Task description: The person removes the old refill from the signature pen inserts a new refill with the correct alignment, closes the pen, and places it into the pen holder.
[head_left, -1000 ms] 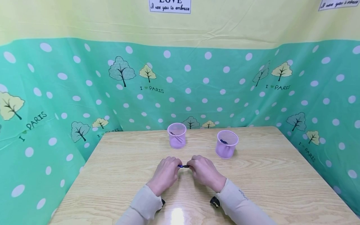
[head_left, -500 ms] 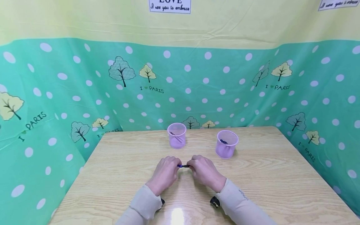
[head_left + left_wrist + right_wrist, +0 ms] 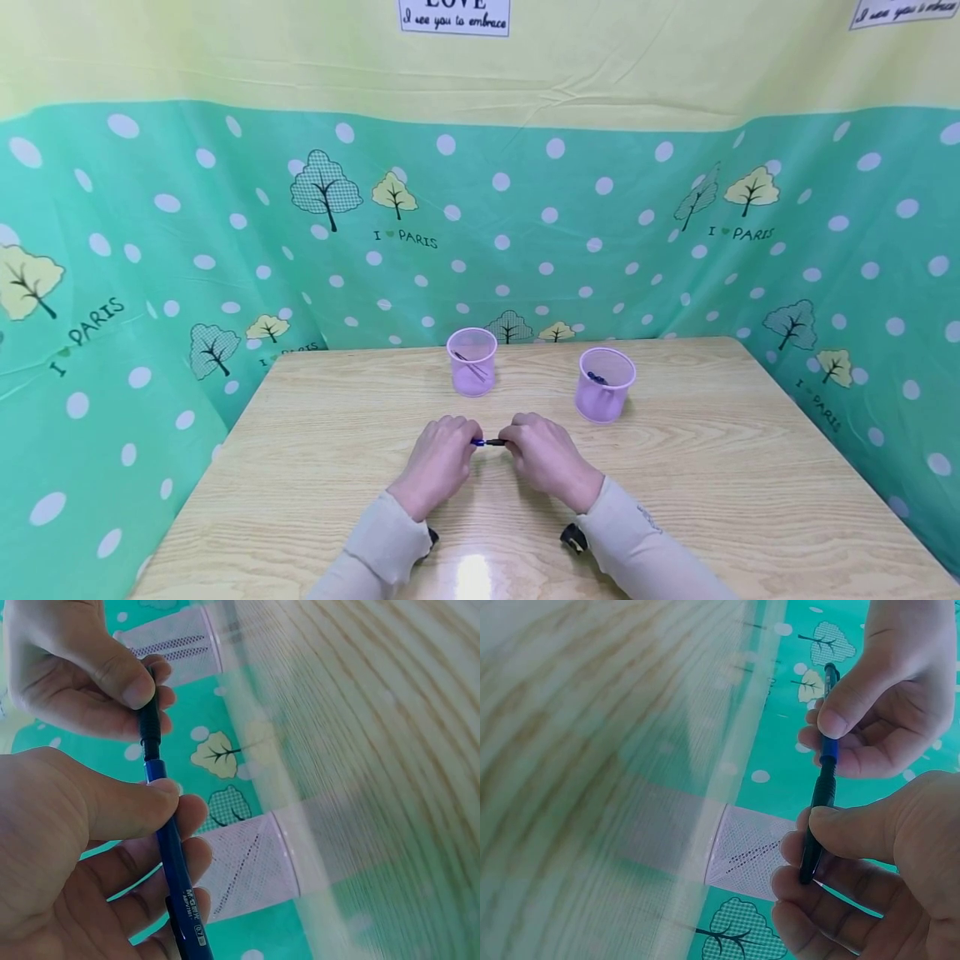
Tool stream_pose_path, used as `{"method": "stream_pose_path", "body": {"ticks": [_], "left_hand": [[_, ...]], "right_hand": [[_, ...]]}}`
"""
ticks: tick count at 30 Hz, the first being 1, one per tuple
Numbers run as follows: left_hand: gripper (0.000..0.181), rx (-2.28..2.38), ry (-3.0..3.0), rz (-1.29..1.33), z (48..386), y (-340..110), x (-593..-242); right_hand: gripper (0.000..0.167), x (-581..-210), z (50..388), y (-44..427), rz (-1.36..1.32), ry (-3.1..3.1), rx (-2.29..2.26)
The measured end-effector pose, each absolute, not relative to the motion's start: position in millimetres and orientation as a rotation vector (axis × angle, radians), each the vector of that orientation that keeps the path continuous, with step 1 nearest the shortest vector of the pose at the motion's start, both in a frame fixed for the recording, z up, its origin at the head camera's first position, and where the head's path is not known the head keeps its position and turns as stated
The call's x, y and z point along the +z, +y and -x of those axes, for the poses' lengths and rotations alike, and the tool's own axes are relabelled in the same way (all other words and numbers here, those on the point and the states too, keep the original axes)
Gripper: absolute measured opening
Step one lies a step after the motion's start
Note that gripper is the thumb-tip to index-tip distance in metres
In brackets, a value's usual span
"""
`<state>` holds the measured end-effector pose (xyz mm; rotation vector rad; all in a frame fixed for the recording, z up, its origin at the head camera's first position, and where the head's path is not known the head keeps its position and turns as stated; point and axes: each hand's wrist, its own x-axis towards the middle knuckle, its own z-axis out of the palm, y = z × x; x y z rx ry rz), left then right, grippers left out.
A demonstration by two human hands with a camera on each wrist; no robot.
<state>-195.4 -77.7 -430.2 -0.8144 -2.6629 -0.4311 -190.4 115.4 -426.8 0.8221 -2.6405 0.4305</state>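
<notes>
Nearest to the person are two pale sleeves (image 3: 393,533), with a black object (image 3: 574,537) just beside the right cuff; beyond them the two hands come near to each other over the wooden table (image 3: 712,475); the left hand (image 3: 438,458) grasps the blue part of a pen (image 3: 175,862), the thumb laid upon the barrel and the fingers behind it; the right hand (image 3: 547,454) grasps the black part, pinching it between thumb and fingers; so the pen is held between both hands, in front of the two cups.

The long axis of the pen goes from left to right across the person's front, nearly parallel with the far edge of the table; its blue end, which bears the clip (image 3: 835,675), points to the person's left, and its black end points to the right; the blue part and the black part lie in one line, with a narrower dark section where they meet, between the hands.

Farther away, to the right, stands a purple mesh cup (image 3: 597,408) with small dark blue things (image 3: 597,378) inside; a little farther, to the left, a second cup (image 3: 468,386) holds thin dark sticks (image 3: 471,364); behind all hangs a green and yellow curtain (image 3: 465,183), with dots and trees.
</notes>
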Motion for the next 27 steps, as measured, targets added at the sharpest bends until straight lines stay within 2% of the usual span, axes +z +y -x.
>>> {"method": "stream_pose_path", "body": {"ticks": [27], "left_hand": [[0.015, -0.424, -2.689, 0.784, 198.2, -83.2, -429.1]], "right_hand": [[0.015, -427.9, 191.1, 116.5, -0.822, -2.646, 0.432]]}}
